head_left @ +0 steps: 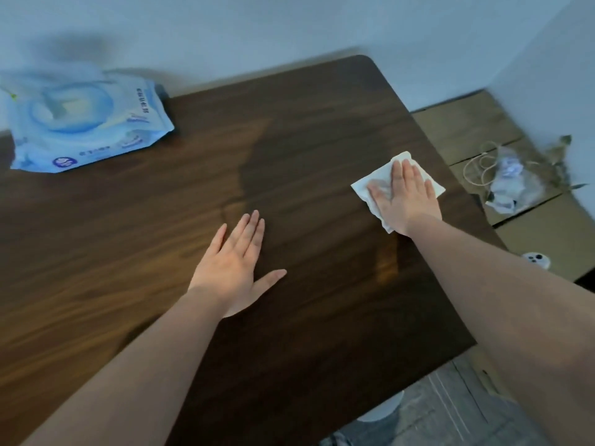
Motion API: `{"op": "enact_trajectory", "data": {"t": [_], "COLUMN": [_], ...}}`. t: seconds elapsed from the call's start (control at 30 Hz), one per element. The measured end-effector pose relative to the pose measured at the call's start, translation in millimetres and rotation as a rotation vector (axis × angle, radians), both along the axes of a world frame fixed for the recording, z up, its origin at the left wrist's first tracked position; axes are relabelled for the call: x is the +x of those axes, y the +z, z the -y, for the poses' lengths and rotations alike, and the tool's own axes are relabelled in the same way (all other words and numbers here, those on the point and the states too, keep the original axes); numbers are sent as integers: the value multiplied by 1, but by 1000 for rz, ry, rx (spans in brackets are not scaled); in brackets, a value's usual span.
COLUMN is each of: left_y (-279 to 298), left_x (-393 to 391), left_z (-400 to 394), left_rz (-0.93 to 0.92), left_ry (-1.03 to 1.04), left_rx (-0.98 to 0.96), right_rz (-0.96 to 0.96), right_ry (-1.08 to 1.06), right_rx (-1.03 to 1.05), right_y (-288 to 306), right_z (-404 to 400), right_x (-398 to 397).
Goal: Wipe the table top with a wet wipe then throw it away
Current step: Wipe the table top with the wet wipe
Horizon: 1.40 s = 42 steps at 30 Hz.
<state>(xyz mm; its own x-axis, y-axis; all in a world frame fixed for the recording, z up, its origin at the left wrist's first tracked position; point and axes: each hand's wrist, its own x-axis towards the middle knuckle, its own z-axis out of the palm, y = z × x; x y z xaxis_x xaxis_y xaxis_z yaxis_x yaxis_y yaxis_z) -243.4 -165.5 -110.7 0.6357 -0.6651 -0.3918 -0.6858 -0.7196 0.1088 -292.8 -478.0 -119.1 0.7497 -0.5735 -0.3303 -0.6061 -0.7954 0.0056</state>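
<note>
Right now the white wet wipe (380, 180) lies spread flat on the dark wood-grain bench (289, 300), pinned under the right hand (407, 201). That hand is opened out, palm down, fingers (415, 175) straight and close together pointing away from the person, so it presses the wipe rather than pinching it. Corners of the wipe show beyond the fingertips, out past the thumb side, beyond the little finger, and by the heel of the palm. Hand and wipe sit close to the bench's right edge, near its far rounded corner.

To the left of it and nearer the person, the left hand (238, 268) rests flat on the bare wood with nothing in it, fingers together and the thumb spread out toward the right hand. The two hands are well apart. A darker patch of surface lies between them and beyond the left hand's fingertips.

Far off past the left hand, at the bench's back left, lies a blue pack of wet wipes (80, 123), its label blurred.

Beyond the right hand, off the bench's edge and lower down, are brown cardboard boxes (467, 130). On them rests a crumpled clear plastic bag (512, 181) with a coiled pale cord (479, 169) just beside it. A small white round object (536, 259) peeks out by the right forearm; what it is I cannot tell.
</note>
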Motion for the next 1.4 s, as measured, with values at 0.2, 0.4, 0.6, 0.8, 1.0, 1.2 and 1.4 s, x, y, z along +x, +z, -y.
{"op": "enact_trajectory", "data": {"t": [0.2,0.4,0.6,0.8,1.0,1.2,1.4], "left_y": [-1,1,9,9,7,8,0], "left_x": [0,-1,-2,-32,-94,-149,-149], "left_z": [1,2,-21,-166,-350,-481,-493], "left_rz": [32,-28,-103,22,128,68,67], "left_ry": [13,37,182,446,703,1039,1058], "left_rx": [13,5,-86,-157,16,62,-22], "right_rz": [-16,-70,-63,-58,-66,-35,-17], "right_ry": [24,124,325,570,819,1012,1228], "right_rx": [-1,14,82,107,127,141,189], "right_y": [-1,3,4,1,3,0,-7], "right_z": [12,-11,-103,-250,-420,-558,-697], "right_x": [6,15,48,74,84,83,83]}}
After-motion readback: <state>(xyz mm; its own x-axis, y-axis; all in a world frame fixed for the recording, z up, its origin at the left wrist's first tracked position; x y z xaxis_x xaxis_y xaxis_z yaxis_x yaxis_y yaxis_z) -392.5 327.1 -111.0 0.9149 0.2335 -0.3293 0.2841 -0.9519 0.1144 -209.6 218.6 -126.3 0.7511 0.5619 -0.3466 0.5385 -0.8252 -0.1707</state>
